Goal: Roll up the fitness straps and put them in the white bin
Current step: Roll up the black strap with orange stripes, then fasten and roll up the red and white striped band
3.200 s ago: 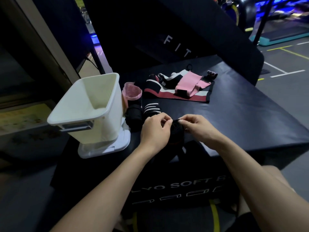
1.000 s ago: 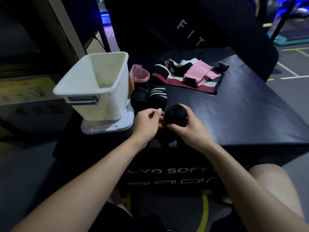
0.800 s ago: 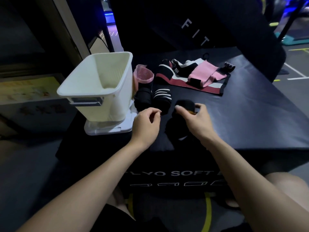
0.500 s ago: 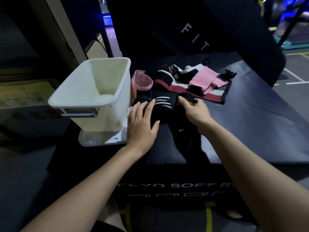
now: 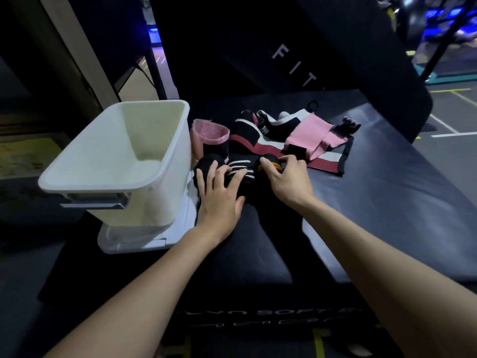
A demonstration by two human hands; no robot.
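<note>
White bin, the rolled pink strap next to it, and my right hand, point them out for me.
white bin (image 5: 178,140): head view, on its right wall.
rolled pink strap (image 5: 210,130): head view, on its open top end.
right hand (image 5: 290,180): head view, on the back of the hand.

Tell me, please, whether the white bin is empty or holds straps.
Empty, as far as visible: the white bin shows only bare inner walls and floor.

Open black padded top (image 5: 387,202) to the right and toward the near edge. White bin (image 5: 116,161) standing at the left, mouth open upward, reachable from above. Just right of its wall, a pink roll (image 5: 210,134) and dark rolled straps (image 5: 232,166) packed close, no gap between. Behind, a heap of unrolled straps (image 5: 307,138); beyond that, a slanted black panel (image 5: 296,47) closing off the far side.
</note>
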